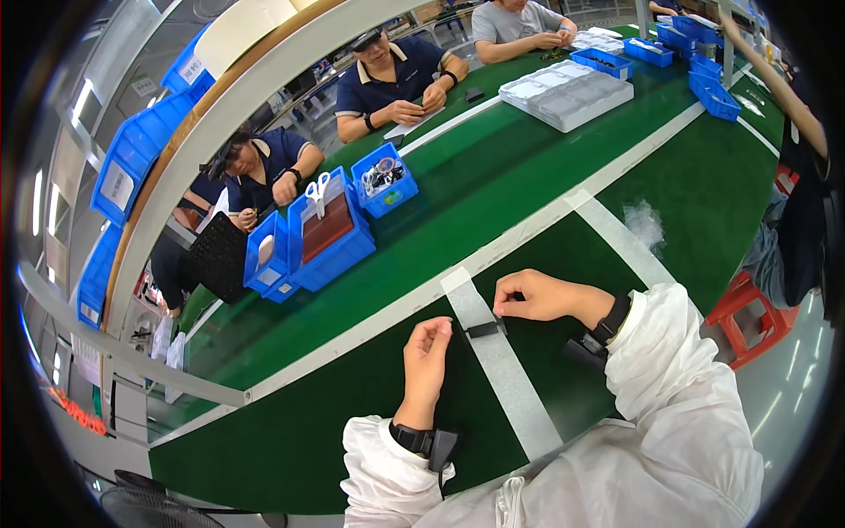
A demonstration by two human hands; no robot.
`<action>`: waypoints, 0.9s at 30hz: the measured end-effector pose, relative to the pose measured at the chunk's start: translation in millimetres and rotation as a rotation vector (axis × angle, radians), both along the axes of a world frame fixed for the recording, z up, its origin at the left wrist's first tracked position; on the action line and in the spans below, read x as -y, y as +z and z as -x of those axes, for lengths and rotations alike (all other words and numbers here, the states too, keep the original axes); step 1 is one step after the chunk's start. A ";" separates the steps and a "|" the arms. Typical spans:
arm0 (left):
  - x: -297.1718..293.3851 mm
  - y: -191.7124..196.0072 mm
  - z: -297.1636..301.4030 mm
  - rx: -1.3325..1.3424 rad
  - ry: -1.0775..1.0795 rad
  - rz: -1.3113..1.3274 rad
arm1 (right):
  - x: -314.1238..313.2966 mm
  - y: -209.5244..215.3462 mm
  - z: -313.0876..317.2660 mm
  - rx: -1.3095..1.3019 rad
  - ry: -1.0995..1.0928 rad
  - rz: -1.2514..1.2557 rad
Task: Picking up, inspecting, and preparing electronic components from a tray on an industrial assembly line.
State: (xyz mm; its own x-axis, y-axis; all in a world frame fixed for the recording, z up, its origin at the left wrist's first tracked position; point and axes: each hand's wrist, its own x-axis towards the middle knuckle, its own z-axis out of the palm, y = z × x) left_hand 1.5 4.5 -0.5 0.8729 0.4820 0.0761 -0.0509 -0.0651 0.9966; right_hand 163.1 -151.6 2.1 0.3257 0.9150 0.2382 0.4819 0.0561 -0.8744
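A small flat black piece (482,330) lies across a whitish strip (510,387) on the green table in front of me. To its left, my left hand (426,359) is closed in a pinch, thumb and forefinger pressed together; anything between them is too small to name. My right hand (544,297) pinches just above the piece's right end, its fingertips close to a small greyish bit there. Whether they touch or grip it, I cannot tell. Both wrists wear black bands with dark boxes.
Beyond a pale rail (352,330) runs a green belt. Blue bins (330,264) stand left, one holding white scissors (317,194). Grey trays (563,92) lie far right. Crumpled clear plastic (644,227) lies right of my hands. Several people work across from me; a red stool (753,321) stands right.
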 end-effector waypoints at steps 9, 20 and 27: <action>-10.5 -8.8 -2.1 0.085 0.164 0.084 | 7.8 11.6 -8.2 -0.242 0.057 -0.068; -9.0 -2.4 1.6 0.131 0.150 0.166 | 12.8 11.4 -19.2 -0.293 -0.076 -0.062; -8.3 -1.4 1.3 0.153 0.137 0.150 | 21.8 17.4 -23.8 -0.275 -0.193 -0.061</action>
State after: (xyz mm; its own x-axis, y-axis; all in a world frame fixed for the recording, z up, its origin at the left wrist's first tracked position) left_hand 0.2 12.7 -1.9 0.7827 0.6106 0.1209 -0.2028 0.0665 0.9770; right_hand 186.9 -173.3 19.4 0.5511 0.8169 0.1698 0.2352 0.0432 -0.9710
